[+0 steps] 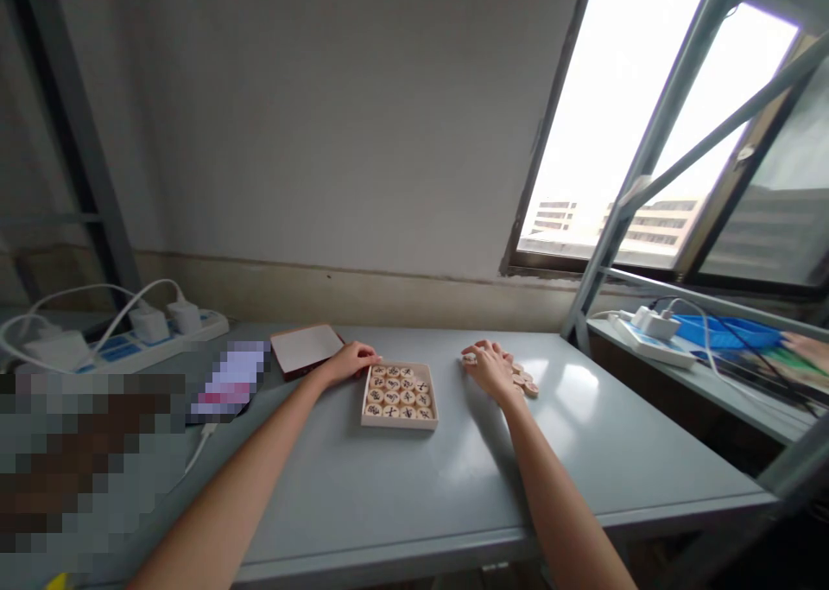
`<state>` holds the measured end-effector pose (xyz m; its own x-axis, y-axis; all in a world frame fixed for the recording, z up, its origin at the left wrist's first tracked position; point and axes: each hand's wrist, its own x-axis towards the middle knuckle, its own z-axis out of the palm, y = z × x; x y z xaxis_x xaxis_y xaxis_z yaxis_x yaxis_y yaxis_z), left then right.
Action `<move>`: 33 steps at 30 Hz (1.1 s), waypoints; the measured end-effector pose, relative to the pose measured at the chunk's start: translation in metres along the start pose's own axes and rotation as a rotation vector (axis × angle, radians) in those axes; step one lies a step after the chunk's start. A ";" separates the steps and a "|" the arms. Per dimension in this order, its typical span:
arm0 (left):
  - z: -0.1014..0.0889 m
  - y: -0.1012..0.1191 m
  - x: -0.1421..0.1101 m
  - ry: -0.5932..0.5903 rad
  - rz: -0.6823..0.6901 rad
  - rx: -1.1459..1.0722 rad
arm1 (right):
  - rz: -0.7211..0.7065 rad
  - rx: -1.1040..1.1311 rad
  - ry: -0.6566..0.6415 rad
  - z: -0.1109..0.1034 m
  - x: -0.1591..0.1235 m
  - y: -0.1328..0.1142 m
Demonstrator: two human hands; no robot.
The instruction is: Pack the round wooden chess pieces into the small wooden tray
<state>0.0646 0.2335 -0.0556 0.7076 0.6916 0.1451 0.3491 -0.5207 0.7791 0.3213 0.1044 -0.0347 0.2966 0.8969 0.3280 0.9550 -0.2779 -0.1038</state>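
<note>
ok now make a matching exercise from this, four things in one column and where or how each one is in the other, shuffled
Column one
1. left hand
2. right hand
3. box lid
4. square tray

Column two
A. holding rows of round xiangqi pieces
B. on or just over the loose xiangqi pieces
C. at the tray's far left corner
D. white side up, between the phone and the left hand

Right pairs: 1-C, 2-B, 3-D, 4-A
</note>
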 end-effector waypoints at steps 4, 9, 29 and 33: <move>0.000 0.002 0.000 0.002 -0.019 -0.014 | 0.020 0.035 0.059 -0.002 0.002 -0.003; 0.000 0.002 -0.001 -0.007 -0.026 -0.007 | -0.111 0.040 0.058 -0.001 0.000 -0.008; 0.000 -0.006 0.002 -0.037 0.000 0.021 | -0.454 0.344 -0.181 -0.004 -0.012 -0.049; 0.000 -0.004 0.002 -0.052 -0.007 0.041 | -0.366 0.498 -0.190 -0.003 -0.004 -0.041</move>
<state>0.0643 0.2376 -0.0586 0.7353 0.6693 0.1070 0.3786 -0.5365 0.7542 0.2812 0.1107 -0.0286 -0.0968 0.9613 0.2578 0.8656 0.2092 -0.4550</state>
